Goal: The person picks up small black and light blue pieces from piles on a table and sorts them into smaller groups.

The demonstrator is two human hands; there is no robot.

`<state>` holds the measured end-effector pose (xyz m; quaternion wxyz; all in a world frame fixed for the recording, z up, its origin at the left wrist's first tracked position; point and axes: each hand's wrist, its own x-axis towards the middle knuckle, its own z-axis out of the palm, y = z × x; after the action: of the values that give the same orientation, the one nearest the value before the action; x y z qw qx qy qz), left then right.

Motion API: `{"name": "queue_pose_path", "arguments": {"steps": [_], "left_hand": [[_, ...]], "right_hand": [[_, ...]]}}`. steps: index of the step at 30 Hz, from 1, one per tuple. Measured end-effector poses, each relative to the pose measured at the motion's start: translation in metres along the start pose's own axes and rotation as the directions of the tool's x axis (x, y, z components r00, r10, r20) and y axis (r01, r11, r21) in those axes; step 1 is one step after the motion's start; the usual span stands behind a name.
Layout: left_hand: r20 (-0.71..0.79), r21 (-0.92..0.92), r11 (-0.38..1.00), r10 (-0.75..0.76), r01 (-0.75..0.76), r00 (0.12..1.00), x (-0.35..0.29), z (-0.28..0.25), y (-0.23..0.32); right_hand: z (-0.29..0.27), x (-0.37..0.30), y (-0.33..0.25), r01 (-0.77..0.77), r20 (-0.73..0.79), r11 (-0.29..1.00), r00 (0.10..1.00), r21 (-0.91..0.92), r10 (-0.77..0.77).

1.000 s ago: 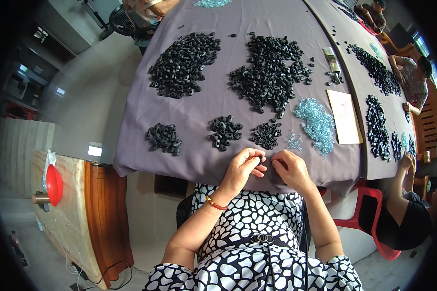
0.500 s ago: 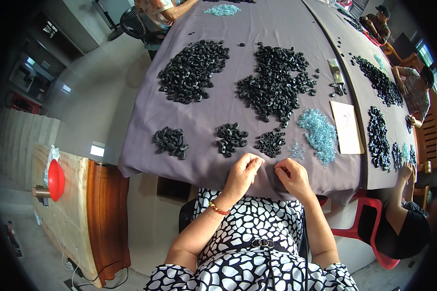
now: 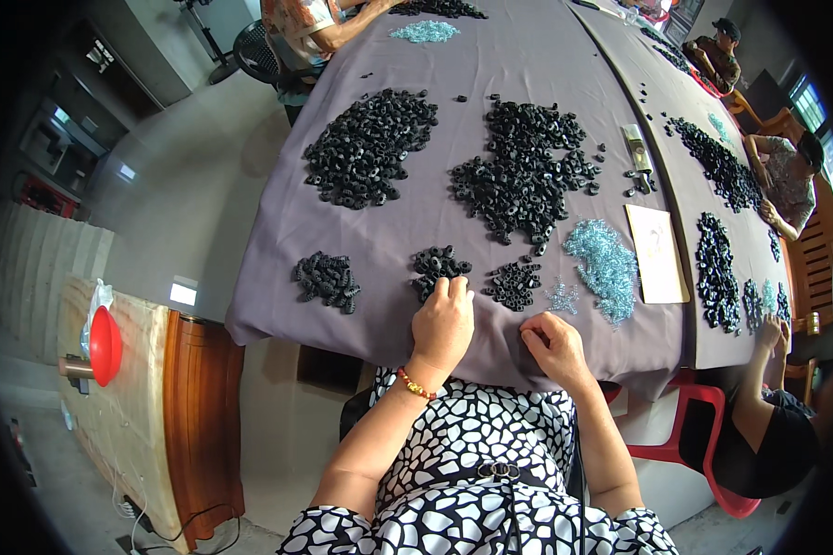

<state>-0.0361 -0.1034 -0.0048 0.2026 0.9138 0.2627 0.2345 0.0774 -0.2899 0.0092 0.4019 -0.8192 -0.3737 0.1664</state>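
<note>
My left hand [image 3: 444, 324] reaches to the near edge of a small pile of black ring-like plastic parts [image 3: 433, 261]. Its fingers are bent down and close together, and the hand covers their tips. My right hand [image 3: 555, 348] rests at the table's front edge with its fingers closed; anything inside them is too small or hidden to make out. Between and beyond the hands lies another small pile of black parts [image 3: 513, 286]. Right of it are a few loose clear-blue tiny pieces [image 3: 563, 297] and a larger heap of the same pieces [image 3: 603, 268].
Farther up the grey cloth [image 3: 393, 236] lie two big heaps of black parts [image 3: 370, 148] [image 3: 523, 171]. A small pile of ribbed black parts [image 3: 327, 281] sits left. At right are a pale card [image 3: 657, 254] and a tube [image 3: 637, 148]. Other people work around the table.
My left hand has moved forward and left, from near my right hand to the small black pile. My right hand stays almost in place, closed.
</note>
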Motion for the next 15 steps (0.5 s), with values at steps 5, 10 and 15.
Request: {"name": "queue_pose_path", "arguments": {"steps": [5, 10, 15], "left_hand": [[-0.026, 0.038, 0.999, 0.023, -0.022, 0.999, 0.004, 0.004, 0.001], [0.002, 0.169, 0.985, 0.014, -0.015, 1.0, 0.011, 0.008, 0.0], [0.035, 0.205, 0.979, 0.01, -0.018, 0.999, 0.014, 0.01, -0.001]], "right_hand": [[0.0, 0.0, 0.001, 0.001, -0.003, 1.0, 1.0, -0.001, -0.001], [0.0, 0.0, 0.001, 0.013, -0.002, 1.0, 1.0, -0.004, -0.013], [0.0, -0.001, 0.0, 0.025, -0.01, 1.0, 1.0, -0.003, -0.025]]}}
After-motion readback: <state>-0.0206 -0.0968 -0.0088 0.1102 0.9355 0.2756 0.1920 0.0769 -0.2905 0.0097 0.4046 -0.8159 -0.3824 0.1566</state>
